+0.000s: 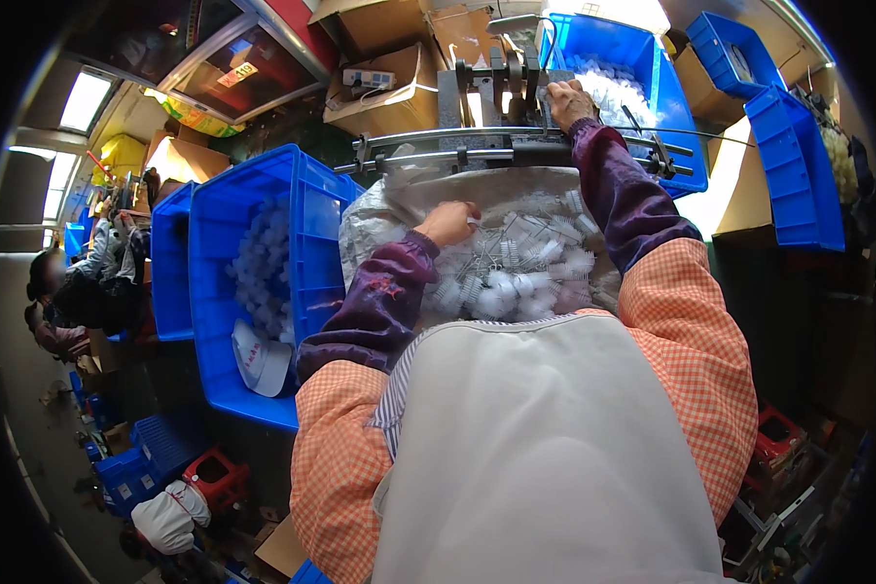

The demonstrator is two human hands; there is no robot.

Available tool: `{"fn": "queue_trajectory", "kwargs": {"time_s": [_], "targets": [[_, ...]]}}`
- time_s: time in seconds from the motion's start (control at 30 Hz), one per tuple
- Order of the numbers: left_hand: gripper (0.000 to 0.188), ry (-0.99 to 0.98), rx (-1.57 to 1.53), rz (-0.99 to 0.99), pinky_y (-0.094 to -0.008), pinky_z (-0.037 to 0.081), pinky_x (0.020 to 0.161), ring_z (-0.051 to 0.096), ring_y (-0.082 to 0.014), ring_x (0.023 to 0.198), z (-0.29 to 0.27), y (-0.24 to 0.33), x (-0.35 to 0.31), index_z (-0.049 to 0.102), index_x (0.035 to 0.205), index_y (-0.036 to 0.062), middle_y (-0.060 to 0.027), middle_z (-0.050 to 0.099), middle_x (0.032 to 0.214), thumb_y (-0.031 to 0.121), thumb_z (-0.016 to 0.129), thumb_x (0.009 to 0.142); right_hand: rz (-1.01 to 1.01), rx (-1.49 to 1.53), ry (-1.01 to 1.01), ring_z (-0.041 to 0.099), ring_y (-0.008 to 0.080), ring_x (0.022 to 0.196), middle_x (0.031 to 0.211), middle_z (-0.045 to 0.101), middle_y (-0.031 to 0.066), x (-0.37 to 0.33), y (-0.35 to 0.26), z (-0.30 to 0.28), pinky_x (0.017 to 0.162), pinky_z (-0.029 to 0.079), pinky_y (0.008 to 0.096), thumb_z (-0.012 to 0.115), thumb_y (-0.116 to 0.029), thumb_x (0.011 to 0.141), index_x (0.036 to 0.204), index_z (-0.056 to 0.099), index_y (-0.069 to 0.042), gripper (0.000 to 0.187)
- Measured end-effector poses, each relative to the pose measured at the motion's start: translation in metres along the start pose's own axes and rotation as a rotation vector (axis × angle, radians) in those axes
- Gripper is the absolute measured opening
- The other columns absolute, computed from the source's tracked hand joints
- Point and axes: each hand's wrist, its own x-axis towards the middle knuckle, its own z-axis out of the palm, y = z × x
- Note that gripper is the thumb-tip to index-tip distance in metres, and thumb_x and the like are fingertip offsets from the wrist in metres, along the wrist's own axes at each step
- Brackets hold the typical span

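Grey machine (449, 99), right fingers (559, 91) touching, curled

A loose heap of small, white-bristled brushes with thin wire stems (516, 277) is being carried by a crumpled, whitish plastic sheet (372, 226). Small, rounded, whitish pieces (263, 263) and a curved white object with red markings (263, 362) are being held in a deep, blue, rectangular plastic bin (313, 229).
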Motion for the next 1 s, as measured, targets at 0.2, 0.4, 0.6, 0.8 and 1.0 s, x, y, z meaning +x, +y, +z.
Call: {"fn": "queue_trajectory", "kwargs": {"time_s": [0.2,0.4,0.6,0.8,1.0], "targets": [[0.029,0.04,0.127,-0.036,-0.0419,0.04,0.087,0.049,-0.029,0.104,0.0,0.008,-0.005,0.062,0.1,0.0171,-0.0119,0.059,0.1,0.021,0.059,0.071,-0.024,0.049,0.007,0.051,0.0267,0.098,0.097,0.059,0.0053,0.001,0.003,0.003,0.083,0.041,0.04,0.05,-0.024,0.084,0.091,0.058,-0.011,0.017],[0.02,-0.014,0.159,0.021,-0.0421,0.037,0.084,0.048,-0.0265,0.102,-0.003,0.01,-0.001,0.063,0.092,0.019,-0.0048,0.059,0.098,0.019,0.059,0.072,-0.06,0.084,0.057,0.052,0.0273,0.098,0.097,0.06,0.0059,0.001,0.001,0.001,0.081,0.041,0.0392,0.05,-0.025,0.084,0.093,0.059,-0.011,0.019],[0.009,0.135,0.122,0.138,-0.041,0.037,0.078,0.051,-0.025,0.095,-0.001,0.011,-0.006,0.06,0.083,0.0154,-0.0026,0.061,0.088,0.016,0.057,0.074,0.044,0.086,-0.048,0.05,0.0219,0.103,0.101,0.06,0.0001,0.003,-0.002,-0.001,0.088,0.035,0.0394,0.051,-0.026,0.083,0.098,0.061,-0.017,0.02],[0.009,0.229,0.064,0.252,-0.0403,0.039,0.075,0.055,-0.031,0.086,-0.002,0.009,-0.006,0.055,0.086,0.0102,-0.0092,0.06,0.082,0.011,0.053,0.077,0.24,-0.14,-0.116,0.046,0.0221,0.108,0.107,0.059,0.0026,-0.003,0.003,-0.012,0.089,0.03,0.0427,0.052,-0.033,0.08,0.099,0.063,-0.018,0.027],[0.009,0.298,-0.023,0.392,-0.0402,0.042,0.071,0.055,-0.0323,0.083,-0.009,0.009,-0.005,0.053,0.088,0.0066,-0.0127,0.058,0.083,0.011,0.05,0.081,0.225,-0.13,-0.093,0.038,0.0259,0.112,0.111,0.051,0.0071,-0.02,-0.005,-0.023,0.094,0.023,0.0433,0.051,-0.035,0.078,0.1,0.063,-0.014,0.033]]}}
